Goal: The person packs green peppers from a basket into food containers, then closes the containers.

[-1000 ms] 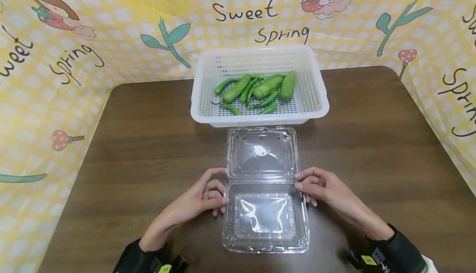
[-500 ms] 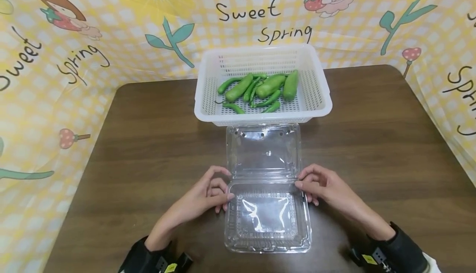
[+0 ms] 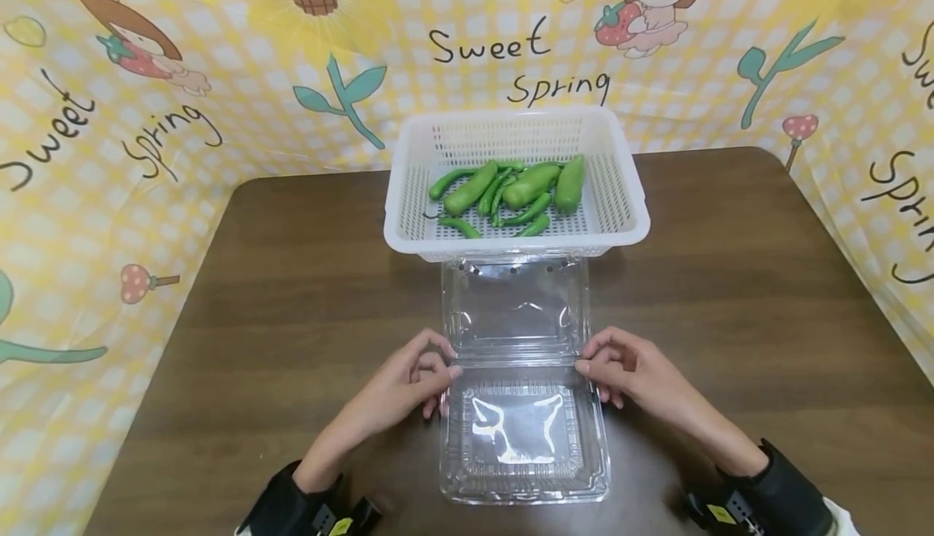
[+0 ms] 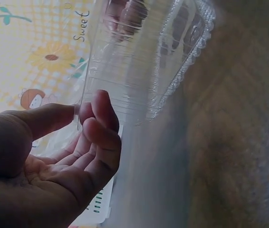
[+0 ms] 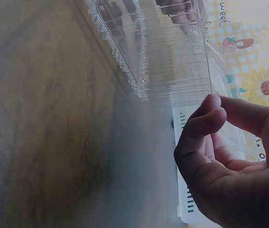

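Note:
A clear plastic clamshell box (image 3: 521,430) stands with its lid (image 3: 518,301) laid back toward the basket. My left hand (image 3: 404,386) is at the left end of the hinge side; in the left wrist view its thumb and curled fingers pinch the rim. On the opposite side my right hand (image 3: 627,370) pinches the rim near the hinge, as the right wrist view also shows. No contents are visible inside the box. Beyond the lid, a white plastic basket (image 3: 404,224) holds several green peppers (image 3: 470,187), some thin and some thick.
The brown wooden table (image 3: 306,276) extends to both sides of the box. A yellow checked cloth (image 3: 241,90) with printed flowers and lettering hangs behind and beside it. The lid's far edge lies close against the basket's front.
The lid has tilted slightly and its far edge has come up to the basket's front. My left hand has shifted a little right and toward the hinge; my right hand has hardly moved.

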The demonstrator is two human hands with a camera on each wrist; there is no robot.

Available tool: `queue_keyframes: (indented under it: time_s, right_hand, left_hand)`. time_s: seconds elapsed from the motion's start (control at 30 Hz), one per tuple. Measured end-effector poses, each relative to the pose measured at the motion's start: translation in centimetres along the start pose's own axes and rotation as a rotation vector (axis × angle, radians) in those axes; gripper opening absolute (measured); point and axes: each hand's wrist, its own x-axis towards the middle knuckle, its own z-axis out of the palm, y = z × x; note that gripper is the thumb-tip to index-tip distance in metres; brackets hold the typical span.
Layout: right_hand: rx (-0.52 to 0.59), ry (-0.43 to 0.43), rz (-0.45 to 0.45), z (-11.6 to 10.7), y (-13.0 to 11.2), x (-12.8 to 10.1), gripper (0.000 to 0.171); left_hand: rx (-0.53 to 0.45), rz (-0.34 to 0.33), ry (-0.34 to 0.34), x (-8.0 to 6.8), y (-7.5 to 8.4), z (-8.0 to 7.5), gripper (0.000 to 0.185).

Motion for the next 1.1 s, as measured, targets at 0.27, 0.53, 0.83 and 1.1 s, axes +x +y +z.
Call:
queue_keyframes:
  time_s: [0.27, 0.53, 0.83, 1.1]
  right_hand:
    - [-0.011, 0.012, -0.039, 0.2, -0.2, 0.5, 0.023]
    - [-0.031, 0.035, -0.087, 0.7, -0.9, 1.5, 0.021]
    - [-0.052, 0.050, -0.123, 1.7, -1.3, 3.5, 0.020]
    - [-0.042, 0.050, -0.124, 2.9, -2.2, 5.2, 0.021]
  left_hand:
    - [0.058, -0.059, 0.082, 0.3, 0.2, -0.2, 0.028]
    - [0.077, -0.078, 0.134, 0.3, 0.0, -0.7, 0.027]
    - [0.092, -0.070, 0.194, 0.0, -0.3, -2.1, 0.025]
    - [0.083, -0.086, 0.245, -0.7, -0.8, -3.6, 0.027]
